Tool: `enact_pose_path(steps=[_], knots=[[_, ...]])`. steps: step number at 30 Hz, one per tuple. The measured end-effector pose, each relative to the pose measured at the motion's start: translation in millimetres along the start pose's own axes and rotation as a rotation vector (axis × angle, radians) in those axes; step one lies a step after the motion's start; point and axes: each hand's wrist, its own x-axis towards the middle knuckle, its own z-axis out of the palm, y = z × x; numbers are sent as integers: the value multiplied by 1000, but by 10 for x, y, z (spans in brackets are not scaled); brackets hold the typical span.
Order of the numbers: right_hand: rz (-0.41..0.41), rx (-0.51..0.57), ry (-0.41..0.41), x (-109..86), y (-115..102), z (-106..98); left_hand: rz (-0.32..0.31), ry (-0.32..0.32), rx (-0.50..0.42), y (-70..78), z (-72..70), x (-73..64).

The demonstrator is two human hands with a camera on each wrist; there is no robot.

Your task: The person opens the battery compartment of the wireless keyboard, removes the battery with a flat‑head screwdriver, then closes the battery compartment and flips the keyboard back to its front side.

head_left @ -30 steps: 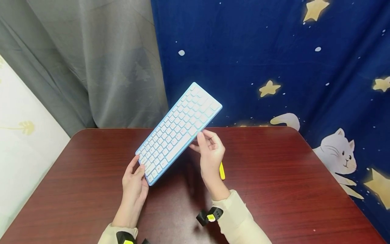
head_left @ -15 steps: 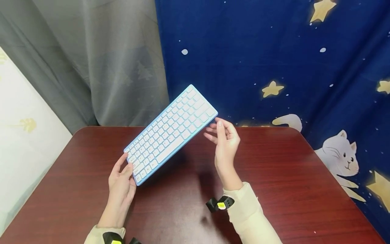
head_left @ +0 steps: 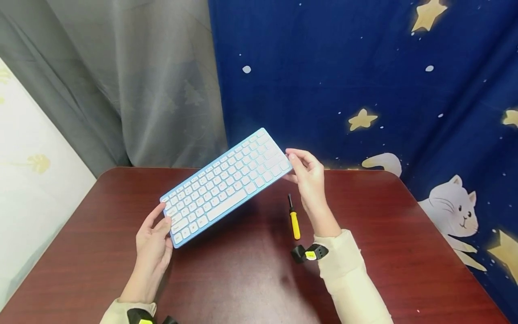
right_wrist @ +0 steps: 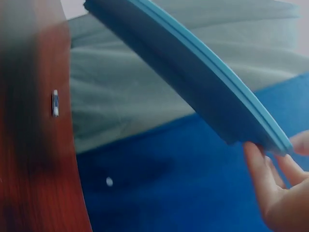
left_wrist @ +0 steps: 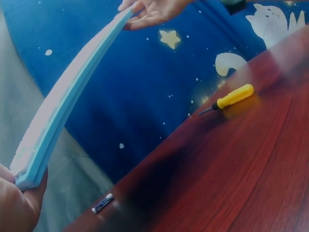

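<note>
A light-blue keyboard [head_left: 226, 186] with white keys is held tilted above the table, its right end raised and its keys towards the head camera. My left hand [head_left: 151, 243] grips its lower left end, thumb over the key side. At the upper right end my right hand [head_left: 311, 184] pinches the short edge near the corner. In the right wrist view, fingers [right_wrist: 263, 176] reach under the plain blue underside of the keyboard [right_wrist: 193, 72]. A screwdriver [head_left: 294, 222] with a yellow handle and dark shaft lies on the table, below and left of my right wrist.
The dark red wooden table [head_left: 251, 283] spans the view below the hands. A small dark piece with pale ends [left_wrist: 103, 203] lies near its far edge, hidden behind the keyboard in the head view. Behind hang a grey curtain [head_left: 170, 90] and a blue star-patterned curtain [head_left: 295, 90].
My right hand has left the keyboard's long lower edge and moved right to its short end. The keyboard has shifted left and slants less steeply. The screwdriver is now fully uncovered.
</note>
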Motion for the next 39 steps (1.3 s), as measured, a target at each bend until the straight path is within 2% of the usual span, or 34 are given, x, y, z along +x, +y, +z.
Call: enact_pose_path(steps=[4,10,13,17,23,31,36,39], knots=[[104,-115,-127,80,32,-135,3,-8,57,12,-29,5],[214,-243,-290,204,148,-301,25,5,186,32,-88,20],[273,-285,-350,250,207,-356,36,1,241,54,-127,30],[341,-290,-410,297,291,-398,46,-13,315,99,-183,35],[427,-264,-455,309,407,-399,43,-45,382,150,-250,39],[462,-301,-471,250,503,-373,34,-69,418,214,-333,76],[498,-329,-463,163,580,-353,66,-145,469,240,-437,167],[524,-343,-445,84,628,-345,83,-160,508,235,-501,245]])
